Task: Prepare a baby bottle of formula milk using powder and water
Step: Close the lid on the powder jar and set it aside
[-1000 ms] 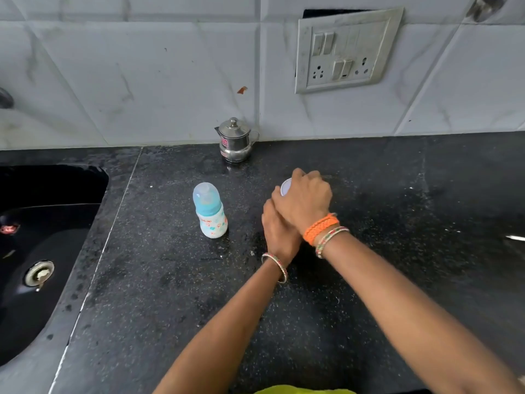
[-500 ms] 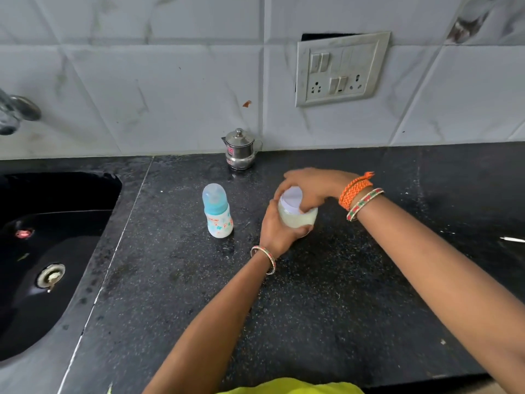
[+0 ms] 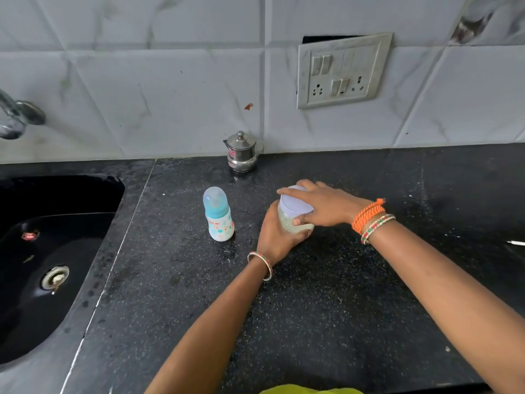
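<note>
A small baby bottle (image 3: 218, 215) with a blue cap and printed white body stands upright on the black counter (image 3: 312, 308). To its right is a clear jar (image 3: 292, 226) of pale powder with a lilac lid (image 3: 294, 204). My left hand (image 3: 277, 237) wraps around the jar's body from the near side. My right hand (image 3: 324, 206) grips the lid from the right, thumb in front and fingers over the top.
A small steel lidded pot (image 3: 242, 152) stands at the back against the tiled wall. A black sink (image 3: 42, 265) lies to the left, with a tap (image 3: 14, 118) above it. A switch and socket plate (image 3: 341, 72) is on the wall.
Both hands stayed on the jar; my right hand turned on the lid so the wrist now points right and the lid and jar show. The camera tilted up slightly.
</note>
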